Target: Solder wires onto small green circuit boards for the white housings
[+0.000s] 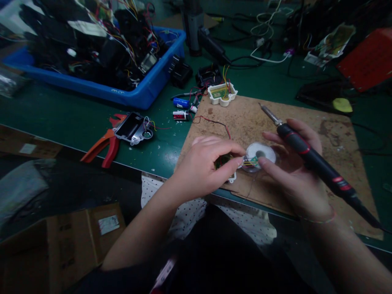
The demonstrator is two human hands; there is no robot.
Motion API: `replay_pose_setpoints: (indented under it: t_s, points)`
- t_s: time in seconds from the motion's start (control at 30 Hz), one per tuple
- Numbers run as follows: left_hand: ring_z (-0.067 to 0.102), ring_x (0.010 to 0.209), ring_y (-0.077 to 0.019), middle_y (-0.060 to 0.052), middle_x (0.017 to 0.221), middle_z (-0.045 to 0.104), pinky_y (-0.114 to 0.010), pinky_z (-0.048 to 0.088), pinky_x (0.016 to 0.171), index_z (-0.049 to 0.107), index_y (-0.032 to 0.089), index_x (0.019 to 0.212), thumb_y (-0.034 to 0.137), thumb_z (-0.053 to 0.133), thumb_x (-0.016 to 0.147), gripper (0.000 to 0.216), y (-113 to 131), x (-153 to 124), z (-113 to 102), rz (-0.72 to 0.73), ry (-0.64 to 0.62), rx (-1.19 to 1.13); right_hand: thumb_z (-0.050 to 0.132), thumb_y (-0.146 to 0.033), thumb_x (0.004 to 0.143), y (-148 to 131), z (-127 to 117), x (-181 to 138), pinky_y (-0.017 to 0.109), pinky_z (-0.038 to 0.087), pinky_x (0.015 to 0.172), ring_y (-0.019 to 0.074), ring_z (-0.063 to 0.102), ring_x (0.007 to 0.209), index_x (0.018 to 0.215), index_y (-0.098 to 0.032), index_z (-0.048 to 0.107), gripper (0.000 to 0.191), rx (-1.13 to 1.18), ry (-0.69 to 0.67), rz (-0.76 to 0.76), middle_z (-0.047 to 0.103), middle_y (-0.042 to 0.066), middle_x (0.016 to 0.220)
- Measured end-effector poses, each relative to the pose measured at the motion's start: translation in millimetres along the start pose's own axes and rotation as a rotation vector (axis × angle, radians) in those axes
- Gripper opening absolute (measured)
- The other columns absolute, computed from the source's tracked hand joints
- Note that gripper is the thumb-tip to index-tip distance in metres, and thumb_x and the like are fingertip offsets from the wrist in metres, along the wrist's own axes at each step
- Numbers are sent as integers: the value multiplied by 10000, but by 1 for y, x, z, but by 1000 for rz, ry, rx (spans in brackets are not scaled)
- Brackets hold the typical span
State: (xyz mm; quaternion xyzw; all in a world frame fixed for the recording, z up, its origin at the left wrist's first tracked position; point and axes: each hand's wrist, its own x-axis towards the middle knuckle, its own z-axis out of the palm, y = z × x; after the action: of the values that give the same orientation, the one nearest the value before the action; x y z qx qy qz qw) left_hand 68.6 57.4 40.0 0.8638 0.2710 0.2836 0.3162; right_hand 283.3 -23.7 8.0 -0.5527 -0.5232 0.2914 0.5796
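My left hand is closed in a pinch on thin coloured wires at the front of a brown board. Under its fingers lies a white-edged housing, mostly hidden. A black soldering iron rests in my right hand, its tip pointing up and left, away from the wires. The right thumb touches a small green circuit piece where the wires end. Just behind the fingertips sits a solder spool, and a red-and-black lead runs back from the left hand.
Brown work board on a green table. At left are red-handled pliers and a grey housing. Two batteries and a white housing lie behind. A blue bin holds wired parts; a red box stands right.
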Motion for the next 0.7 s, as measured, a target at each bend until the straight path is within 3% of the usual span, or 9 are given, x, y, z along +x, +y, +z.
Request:
replay_pose_setpoints:
  t_s: [0.23, 0.4, 0.7]
  points:
    - [696, 810, -116, 46, 865, 752, -278, 484, 811, 717, 229, 921, 257, 684, 953, 55, -1, -4, -1, -115, 31, -107, 865, -192, 692, 0, 0, -1, 471, 552, 1085, 282, 610, 1300, 1391, -434, 506, 822, -6, 8, -8, 522, 4, 1437]
    - [726, 790, -124, 15, 895, 763, -257, 528, 731, 644, 215, 981, 289, 646, 975, 75, 0, -11, 7, -257, 103, -208, 867, -213, 699, 0, 1, 0, 467, 570, 1069, 280, 619, 1289, 1383, -437, 511, 803, -14, 8, -7, 527, -1, 1441]
    - [715, 831, -132, 8, 901, 744, -260, 563, 799, 655, 209, 953, 268, 634, 977, 67, 1, -3, 18, -239, 268, -120, 858, -240, 719, -3, 1, -1, 464, 570, 1082, 279, 623, 1285, 1388, -421, 509, 776, -1, 8, -8, 528, -2, 1452]
